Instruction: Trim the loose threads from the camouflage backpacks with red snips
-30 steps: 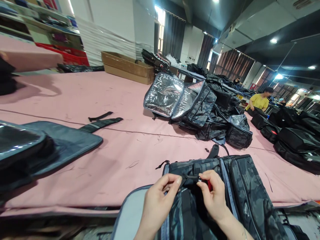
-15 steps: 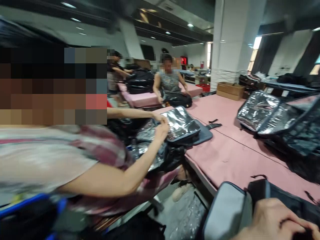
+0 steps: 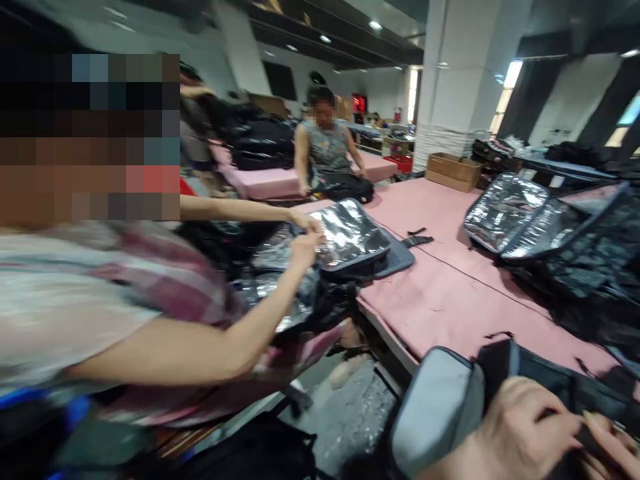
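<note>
At the lower right, my left hand (image 3: 530, 423) is closed, its fingertips pressed on the dark edge of a black-and-grey bag (image 3: 545, 373). My right hand (image 3: 613, 443) shows only in part at the right border. Its fingers meet the left ones on the same dark fabric, and they look pinched. Exactly which part of the bag lies between the fingers is hidden. The bag's light grey padded panel (image 3: 430, 407) stands left of my left wrist, at the table's near edge.
Close on the left, a co-worker's hands (image 3: 307, 243) work on a silver-lined bag (image 3: 350, 233). Another open silver-lined bag (image 3: 525, 220) stands on the pink table (image 3: 450, 313). Behind it are a cardboard box (image 3: 453, 171) and a pillar. Another person (image 3: 327, 147) sits across the table.
The view has shifted a little, so the surroundings sit further left and higher. My right hand's fingers show more now, together with my left hand on the bag.
</note>
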Demonstrator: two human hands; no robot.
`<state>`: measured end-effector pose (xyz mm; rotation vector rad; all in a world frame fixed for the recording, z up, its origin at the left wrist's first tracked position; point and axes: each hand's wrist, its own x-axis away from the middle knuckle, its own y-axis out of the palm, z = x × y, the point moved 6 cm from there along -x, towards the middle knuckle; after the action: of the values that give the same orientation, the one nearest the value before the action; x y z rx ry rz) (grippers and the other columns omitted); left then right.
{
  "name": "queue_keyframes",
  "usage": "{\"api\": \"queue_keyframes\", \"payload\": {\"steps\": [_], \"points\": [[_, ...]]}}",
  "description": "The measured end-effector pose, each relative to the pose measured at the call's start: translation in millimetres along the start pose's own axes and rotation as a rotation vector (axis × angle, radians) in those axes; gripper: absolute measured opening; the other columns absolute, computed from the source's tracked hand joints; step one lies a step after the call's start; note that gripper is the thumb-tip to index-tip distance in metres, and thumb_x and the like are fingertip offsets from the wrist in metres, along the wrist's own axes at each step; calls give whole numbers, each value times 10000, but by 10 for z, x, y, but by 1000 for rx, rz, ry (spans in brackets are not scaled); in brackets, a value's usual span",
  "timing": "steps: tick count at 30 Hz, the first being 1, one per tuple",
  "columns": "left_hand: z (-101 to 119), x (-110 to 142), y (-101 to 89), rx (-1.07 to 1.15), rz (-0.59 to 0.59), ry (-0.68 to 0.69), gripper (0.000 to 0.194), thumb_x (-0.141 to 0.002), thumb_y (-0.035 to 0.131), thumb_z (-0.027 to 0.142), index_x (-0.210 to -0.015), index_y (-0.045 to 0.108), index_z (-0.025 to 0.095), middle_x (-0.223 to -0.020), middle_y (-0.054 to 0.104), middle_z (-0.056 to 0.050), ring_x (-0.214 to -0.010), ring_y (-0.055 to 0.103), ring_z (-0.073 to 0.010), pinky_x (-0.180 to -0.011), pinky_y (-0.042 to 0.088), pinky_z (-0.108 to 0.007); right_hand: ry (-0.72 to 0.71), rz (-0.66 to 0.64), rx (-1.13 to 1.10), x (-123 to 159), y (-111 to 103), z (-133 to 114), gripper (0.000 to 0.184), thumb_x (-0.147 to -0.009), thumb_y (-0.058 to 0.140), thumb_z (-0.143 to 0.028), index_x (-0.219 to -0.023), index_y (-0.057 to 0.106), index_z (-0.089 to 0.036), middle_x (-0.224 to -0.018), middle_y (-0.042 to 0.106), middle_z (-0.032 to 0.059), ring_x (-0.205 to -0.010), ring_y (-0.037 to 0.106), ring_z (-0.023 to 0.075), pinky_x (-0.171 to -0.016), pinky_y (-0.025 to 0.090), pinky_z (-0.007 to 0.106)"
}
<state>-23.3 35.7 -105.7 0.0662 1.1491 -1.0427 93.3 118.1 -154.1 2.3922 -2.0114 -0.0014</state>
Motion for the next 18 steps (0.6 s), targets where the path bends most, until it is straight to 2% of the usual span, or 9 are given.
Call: {"api": "queue_keyframes", "payload": {"steps": [2,4,5,8,11,15,18], "points": [[45,-42,-71,-14,128,3,139,-811,517,202,-891,629,183,-798,655,-42,-892,602,-160,-901,469,-339,56,8,27,81,-72,-37,374,-557,740,-485,-581,466,-232,-512,276,-55,-363,237,66,-325,212,240],[50,-89,-123,-18,162,-1,145,-805,504,120,-876,618,177,-772,646,-34,-909,602,-162,-903,474,-368,159,16,-114,137,-32,-19,430,-570,739,-507,-621,433,-209,-538,272,-66,-405,214,53,-356,208,207],[34,-111,-142,-11,167,-1,154,-800,507,97,-884,611,173,-770,644,-32,-913,603,-160,-901,479,-375,160,52,-151,140,-6,-24,441,-589,726,-522,-647,428,-203,-548,285,-66,-425,225,55,-374,213,198],[9,-157,-139,-34,151,67,199,-773,536,46,-927,592,159,-796,646,-32,-935,600,-164,-906,476,-398,-54,189,-76,111,38,-138,402,-683,657,-529,-702,459,-180,-621,401,-37,-540,366,87,-501,336,216],[29,-173,-129,-60,163,117,231,-763,544,32,-954,582,157,-809,647,-32,-949,599,-172,-917,466,-417,-229,243,96,147,66,-249,340,-790,558,-488,-703,456,-176,-659,427,-20,-625,395,111,-605,363,231],[56,-181,-145,-57,187,112,194,-778,526,50,-916,583,175,-787,645,-18,-925,610,-167,-913,472,-407,-309,242,207,207,56,-287,322,-842,492,-446,-672,407,-187,-649,390,-24,-615,363,113,-601,338,229],[68,-188,-163,-68,211,114,188,-770,536,41,-909,584,158,-767,635,-25,-923,607,-167,-908,473,-399,-329,228,294,211,58,-283,295,-867,453,-415,-687,423,-184,-681,413,-9,-626,368,118,-603,333,232]]}}
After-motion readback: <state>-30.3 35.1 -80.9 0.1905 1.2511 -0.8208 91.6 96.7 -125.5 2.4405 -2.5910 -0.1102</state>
